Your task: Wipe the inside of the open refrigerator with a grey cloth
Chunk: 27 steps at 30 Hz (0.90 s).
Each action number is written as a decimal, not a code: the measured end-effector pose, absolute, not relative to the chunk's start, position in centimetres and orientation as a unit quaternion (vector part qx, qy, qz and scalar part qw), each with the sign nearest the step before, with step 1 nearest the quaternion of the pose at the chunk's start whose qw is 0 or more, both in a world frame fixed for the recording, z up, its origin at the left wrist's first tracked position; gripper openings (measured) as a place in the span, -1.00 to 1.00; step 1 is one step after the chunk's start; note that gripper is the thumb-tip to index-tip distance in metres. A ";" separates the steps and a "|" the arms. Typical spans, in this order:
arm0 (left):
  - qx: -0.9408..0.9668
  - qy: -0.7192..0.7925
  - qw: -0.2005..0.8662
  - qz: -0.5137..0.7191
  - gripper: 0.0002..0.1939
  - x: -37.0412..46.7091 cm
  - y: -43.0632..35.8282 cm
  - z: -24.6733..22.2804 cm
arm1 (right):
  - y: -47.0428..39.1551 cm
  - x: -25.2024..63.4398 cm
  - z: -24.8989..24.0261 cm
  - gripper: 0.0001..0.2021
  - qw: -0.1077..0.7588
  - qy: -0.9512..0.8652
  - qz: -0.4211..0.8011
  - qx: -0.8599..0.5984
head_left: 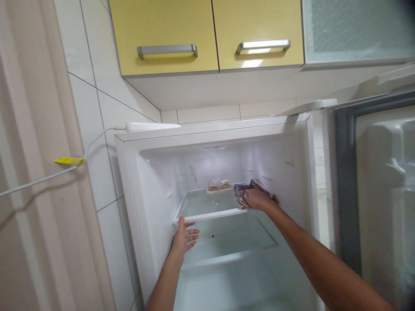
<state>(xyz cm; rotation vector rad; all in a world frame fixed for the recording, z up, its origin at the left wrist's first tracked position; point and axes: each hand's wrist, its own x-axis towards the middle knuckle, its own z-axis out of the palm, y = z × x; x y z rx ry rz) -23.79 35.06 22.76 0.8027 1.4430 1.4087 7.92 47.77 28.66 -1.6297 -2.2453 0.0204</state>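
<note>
Inside an open refrigerator (214, 137), my right hand (256, 198) grips a dark, patterned cloth (240, 195) at the right side of the upper glass shelf (201, 203). The cloth bunches around the fingers and reaches toward the right inner wall. My left hand (185, 236) is by the left front corner of that shelf, fingers spread, holding nothing. Whether its thumb touches the shelf's white front edge I cannot tell. Toward the back of the upper shelf sits a small white tray of food (219, 186), its contents unclear.
A lower glass shelf (223, 237) carries a small dark speck. The refrigerator door (382, 194) stands open on the right. Yellow cabinets (168, 34) with metal handles hang above. At left, a white cable (42, 179) with a yellow tag crosses in front of a curtain (35, 108).
</note>
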 end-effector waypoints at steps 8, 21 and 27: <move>0.289 0.521 0.504 0.625 -0.36 -21.7 34.3 23.8 | 42.2 5.1 29.4 -0.52 0.192 -0.820 -0.016 -0.538; 0.178 0.423 0.557 0.692 -0.63 -21.0 31.3 20.9 | 39.2 -13.9 31.6 -0.42 0.151 -0.910 0.040 -0.384; 0.238 0.454 0.604 0.610 -0.62 -21.2 29.7 17.7 | 44.8 -17.6 32.1 -0.45 0.135 -0.882 0.055 -0.448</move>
